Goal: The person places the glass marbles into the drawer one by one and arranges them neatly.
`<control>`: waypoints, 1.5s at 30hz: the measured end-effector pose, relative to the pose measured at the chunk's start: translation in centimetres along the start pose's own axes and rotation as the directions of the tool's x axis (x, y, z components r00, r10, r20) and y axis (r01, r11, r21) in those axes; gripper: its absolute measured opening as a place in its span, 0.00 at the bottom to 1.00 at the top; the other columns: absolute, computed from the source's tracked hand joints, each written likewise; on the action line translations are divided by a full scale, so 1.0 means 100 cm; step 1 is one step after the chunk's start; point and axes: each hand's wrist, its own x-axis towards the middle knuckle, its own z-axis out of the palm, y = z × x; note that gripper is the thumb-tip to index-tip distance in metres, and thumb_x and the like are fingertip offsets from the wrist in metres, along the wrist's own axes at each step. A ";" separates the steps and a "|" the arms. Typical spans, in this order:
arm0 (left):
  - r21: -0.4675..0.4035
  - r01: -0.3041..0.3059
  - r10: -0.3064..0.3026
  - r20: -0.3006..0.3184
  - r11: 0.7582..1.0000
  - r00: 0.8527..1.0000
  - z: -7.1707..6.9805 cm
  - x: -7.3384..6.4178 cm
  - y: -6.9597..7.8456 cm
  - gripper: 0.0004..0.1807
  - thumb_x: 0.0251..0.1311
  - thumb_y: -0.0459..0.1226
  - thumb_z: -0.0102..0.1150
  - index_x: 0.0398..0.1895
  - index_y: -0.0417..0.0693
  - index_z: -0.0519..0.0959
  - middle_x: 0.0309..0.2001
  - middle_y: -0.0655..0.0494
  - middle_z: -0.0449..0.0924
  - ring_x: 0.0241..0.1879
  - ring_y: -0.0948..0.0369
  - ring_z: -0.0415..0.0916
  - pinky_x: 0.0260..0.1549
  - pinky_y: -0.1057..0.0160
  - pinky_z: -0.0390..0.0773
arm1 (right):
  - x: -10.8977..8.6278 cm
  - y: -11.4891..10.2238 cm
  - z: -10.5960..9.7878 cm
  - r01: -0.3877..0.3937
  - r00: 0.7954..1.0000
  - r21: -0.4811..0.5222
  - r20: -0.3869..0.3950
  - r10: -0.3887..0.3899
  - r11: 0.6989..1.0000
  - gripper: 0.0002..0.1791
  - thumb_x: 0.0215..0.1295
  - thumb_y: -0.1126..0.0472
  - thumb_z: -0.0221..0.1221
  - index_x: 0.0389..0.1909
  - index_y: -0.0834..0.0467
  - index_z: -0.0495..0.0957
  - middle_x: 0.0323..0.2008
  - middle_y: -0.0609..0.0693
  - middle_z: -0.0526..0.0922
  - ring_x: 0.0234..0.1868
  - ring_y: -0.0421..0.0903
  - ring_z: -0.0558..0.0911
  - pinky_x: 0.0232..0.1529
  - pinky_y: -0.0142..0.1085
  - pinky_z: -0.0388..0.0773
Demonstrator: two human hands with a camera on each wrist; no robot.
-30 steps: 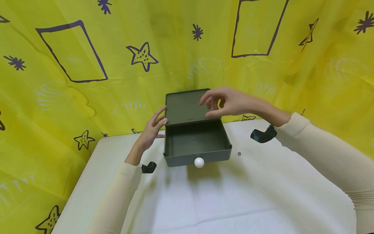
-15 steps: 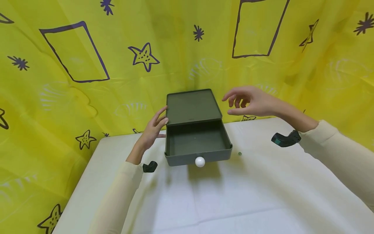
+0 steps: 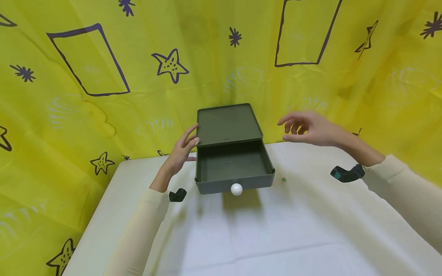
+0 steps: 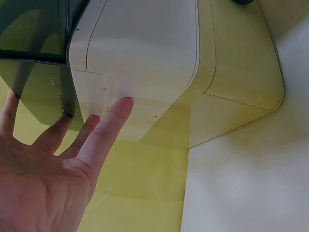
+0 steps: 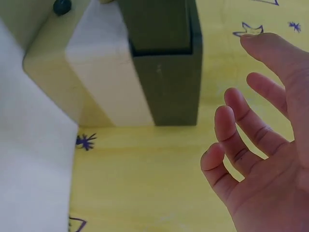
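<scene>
A small drawer unit (image 3: 229, 124) stands on the table with a dark green top. Its top green drawer (image 3: 235, 184) is pulled out, with nothing visible inside and a round white knob (image 3: 236, 189) on the front. In the wrist views a white tier (image 4: 140, 43) and a yellow tier (image 5: 58, 82) sit below the green one. My left hand (image 3: 178, 155) rests its extended fingers against the unit's left side. To the right of the unit, my right hand (image 3: 307, 128) hovers apart from it, fingers loosely bent and holding nothing.
A small round green object (image 3: 284, 179), like a marble, lies on the white-covered table (image 3: 269, 237) right of the drawer. Behind the table hangs a yellow curtain (image 3: 214, 46) with purple drawings. A dark green knob (image 5: 62, 6) sits on the yellow tier.
My right hand has moved away to the right from over the unit's top, then slightly down. The left hand and the pulled-out drawer stay as they were.
</scene>
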 end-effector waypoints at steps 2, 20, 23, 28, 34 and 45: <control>-0.001 0.002 -0.002 0.000 1.000 1.000 0.000 0.000 0.000 0.32 0.78 0.45 0.49 0.81 0.72 0.56 0.80 0.49 0.52 0.76 0.48 0.56 0.58 0.29 0.70 | -0.005 0.007 0.003 -0.014 1.000 0.003 -0.003 0.014 1.000 0.20 0.63 0.64 0.71 0.56 0.53 0.82 0.37 0.46 0.84 0.36 0.46 0.81 0.37 0.32 0.81; -0.002 0.005 -0.005 0.005 1.000 1.000 0.001 -0.001 -0.001 0.33 0.77 0.45 0.49 0.81 0.72 0.55 0.80 0.50 0.52 0.77 0.48 0.56 0.58 0.28 0.70 | -0.031 0.057 0.037 -0.018 0.999 0.037 0.037 0.017 0.999 0.20 0.64 0.63 0.70 0.56 0.53 0.80 0.39 0.47 0.83 0.36 0.45 0.80 0.38 0.33 0.81; 0.002 0.003 -0.003 0.006 1.000 1.000 0.000 -0.001 -0.001 0.33 0.78 0.46 0.49 0.82 0.72 0.55 0.80 0.50 0.51 0.77 0.48 0.55 0.58 0.28 0.70 | -0.035 0.064 0.044 -0.068 0.996 0.033 0.064 0.066 0.997 0.20 0.65 0.60 0.70 0.57 0.53 0.80 0.40 0.47 0.83 0.38 0.45 0.80 0.40 0.33 0.81; 0.002 0.002 -0.002 0.004 1.000 1.000 -0.001 -0.001 -0.001 0.33 0.77 0.46 0.49 0.82 0.72 0.55 0.80 0.50 0.51 0.77 0.48 0.55 0.58 0.28 0.70 | -0.040 0.074 0.053 -0.106 0.992 0.046 0.077 0.102 0.993 0.20 0.65 0.57 0.70 0.57 0.53 0.80 0.40 0.47 0.83 0.37 0.45 0.81 0.41 0.35 0.81; 0.002 0.005 -0.005 0.004 1.000 1.000 0.000 -0.001 -0.001 0.32 0.77 0.46 0.50 0.81 0.72 0.56 0.80 0.50 0.52 0.77 0.47 0.55 0.58 0.28 0.70 | -0.046 0.085 0.063 -0.134 0.986 0.086 0.107 0.124 0.987 0.22 0.65 0.58 0.70 0.59 0.53 0.78 0.41 0.49 0.84 0.38 0.47 0.81 0.40 0.36 0.81; -0.010 0.009 -0.009 -0.005 1.000 1.000 0.000 0.001 0.000 0.33 0.77 0.46 0.50 0.81 0.71 0.56 0.80 0.49 0.51 0.76 0.46 0.55 0.58 0.27 0.69 | -0.056 0.108 0.088 -0.192 0.967 0.141 0.197 0.163 0.971 0.26 0.65 0.57 0.71 0.61 0.60 0.77 0.42 0.52 0.83 0.40 0.49 0.81 0.41 0.36 0.80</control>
